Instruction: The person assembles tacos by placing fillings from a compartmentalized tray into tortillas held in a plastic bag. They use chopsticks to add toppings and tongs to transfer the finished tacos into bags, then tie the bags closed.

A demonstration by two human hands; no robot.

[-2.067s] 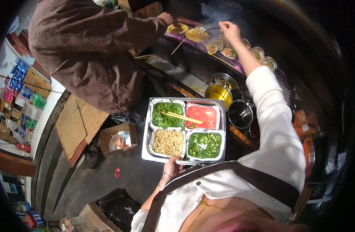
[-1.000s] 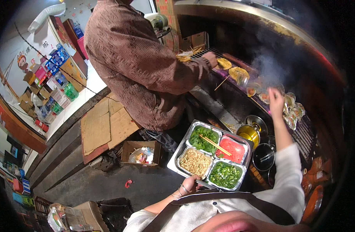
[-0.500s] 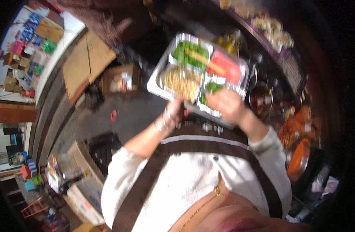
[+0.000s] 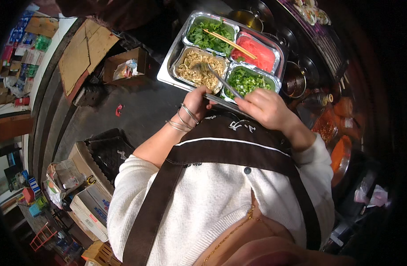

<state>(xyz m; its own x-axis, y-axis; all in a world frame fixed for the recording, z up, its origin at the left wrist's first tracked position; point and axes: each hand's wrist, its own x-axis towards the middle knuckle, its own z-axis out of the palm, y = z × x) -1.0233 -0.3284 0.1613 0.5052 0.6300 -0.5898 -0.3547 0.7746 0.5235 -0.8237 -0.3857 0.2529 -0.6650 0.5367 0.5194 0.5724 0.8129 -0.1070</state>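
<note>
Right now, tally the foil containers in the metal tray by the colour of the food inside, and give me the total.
Green: 2 (leafy greens and chopped greens)
Pink: 1 (pink food)
Tan: 1 (tan food)
Total: 4

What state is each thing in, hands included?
Tray: held, loaded
Foil tubs: open, filled, in the tray
Left hand: gripping the tray's near edge
Right hand: gripping utensil, its head at tan shreds
Chopsticks: lying across two tubs
Box: open, plastic inside
</note>
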